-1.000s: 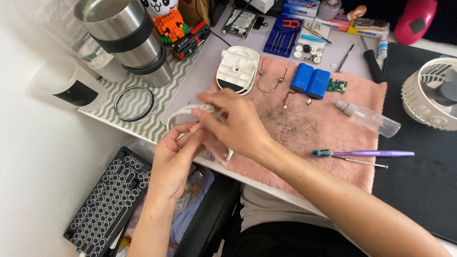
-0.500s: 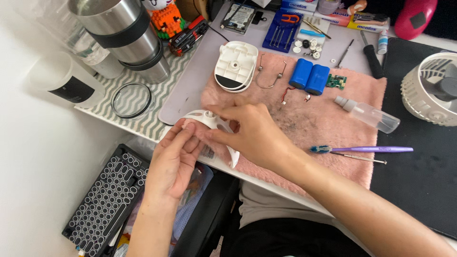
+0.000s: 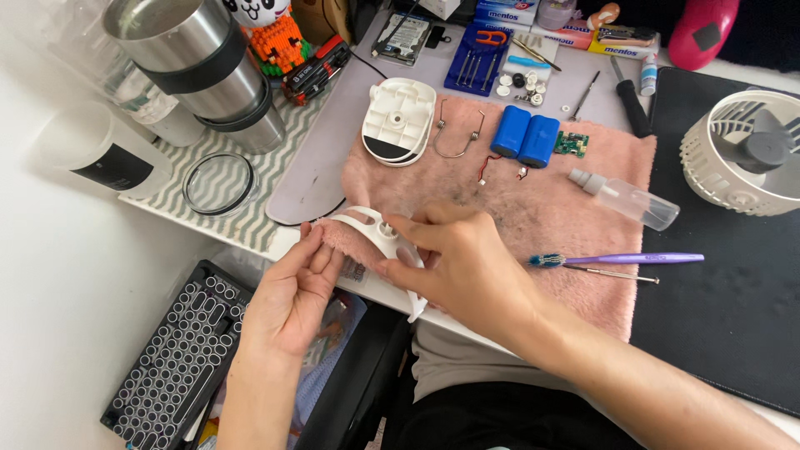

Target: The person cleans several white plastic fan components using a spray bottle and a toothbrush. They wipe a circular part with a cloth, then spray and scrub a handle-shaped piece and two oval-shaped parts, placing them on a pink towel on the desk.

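Wiping step: right hand grips the white fan blade, left hand pinches pink towel beneath. Next, turn it gently.

I see my left hand and right hand gripping a curved white plastic fan blade piece against the fluffy pink towel

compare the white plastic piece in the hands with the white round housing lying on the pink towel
The curved white plastic piece is thin and open, with cut-out gaps; the white round plastic housing is a thicker, closed shell with a dark patch at one edge. The curved piece is gripped at the towel's near edge by the left hand and right hand; the housing lies untouched on the pink fluffy towel. Both are white plastic.
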